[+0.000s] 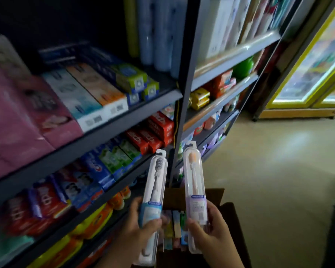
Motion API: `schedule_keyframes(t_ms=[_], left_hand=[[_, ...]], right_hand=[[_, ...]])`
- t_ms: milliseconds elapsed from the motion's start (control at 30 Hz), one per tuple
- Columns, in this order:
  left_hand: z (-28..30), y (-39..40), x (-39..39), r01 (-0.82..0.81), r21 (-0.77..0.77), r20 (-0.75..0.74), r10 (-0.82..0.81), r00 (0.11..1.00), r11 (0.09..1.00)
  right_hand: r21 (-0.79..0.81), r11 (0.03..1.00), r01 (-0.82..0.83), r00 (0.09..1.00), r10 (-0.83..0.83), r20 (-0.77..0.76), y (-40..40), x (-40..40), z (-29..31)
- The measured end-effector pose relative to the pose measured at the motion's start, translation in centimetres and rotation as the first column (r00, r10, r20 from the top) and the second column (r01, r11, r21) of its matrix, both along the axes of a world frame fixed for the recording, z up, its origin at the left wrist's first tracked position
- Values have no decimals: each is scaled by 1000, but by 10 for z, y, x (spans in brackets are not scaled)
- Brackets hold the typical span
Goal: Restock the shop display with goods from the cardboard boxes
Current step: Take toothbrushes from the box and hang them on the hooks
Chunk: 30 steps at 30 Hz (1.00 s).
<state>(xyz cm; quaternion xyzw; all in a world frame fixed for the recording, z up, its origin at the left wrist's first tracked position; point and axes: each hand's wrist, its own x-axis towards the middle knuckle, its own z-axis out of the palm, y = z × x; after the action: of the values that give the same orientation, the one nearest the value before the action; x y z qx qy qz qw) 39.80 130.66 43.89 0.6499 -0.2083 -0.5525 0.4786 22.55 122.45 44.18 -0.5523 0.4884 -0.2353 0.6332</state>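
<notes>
My left hand (137, 225) grips a clear toothbrush pack with a white brush and blue label (155, 190), held upright. In my right hand (211, 227) is a second clear toothbrush pack with a pink-orange brush and pale purple label (194, 182), also upright. Both packs hang over an open cardboard box (230, 215) on the floor below, which holds several more coloured packs (175, 225). To the left stands the dark shelf unit (124, 120) stocked with toothpaste boxes.
Red toothpaste boxes (153, 132) and blue-green ones (112, 161) fill the middle shelf. A second shelf unit (226, 86) with soap and bottles stands to the right. A lit yellow-framed cooler (306, 70) is at the far right. Beige floor (269, 161) lies beyond the box.
</notes>
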Motion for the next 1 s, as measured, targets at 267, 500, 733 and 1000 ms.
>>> schedule_keyframes(t_ms=[267, 500, 733, 1000], left_hand=[[102, 65, 29, -104, -339, 216, 185, 959, 935], [158, 124, 51, -398, -568, 247, 610, 753, 721], [207, 183, 79, -459, -672, 306, 782, 542, 581], [258, 244, 113, -590, -677, 263, 893, 365, 441]], right_hand=[[-238, 965, -108, 974, 151, 167, 24, 46, 86], [-346, 904, -252, 898, 352, 265, 52, 105, 150], [-500, 792, -350, 769, 548, 329, 84, 159, 204], [-605, 611, -510, 599, 757, 260, 123, 234, 263]])
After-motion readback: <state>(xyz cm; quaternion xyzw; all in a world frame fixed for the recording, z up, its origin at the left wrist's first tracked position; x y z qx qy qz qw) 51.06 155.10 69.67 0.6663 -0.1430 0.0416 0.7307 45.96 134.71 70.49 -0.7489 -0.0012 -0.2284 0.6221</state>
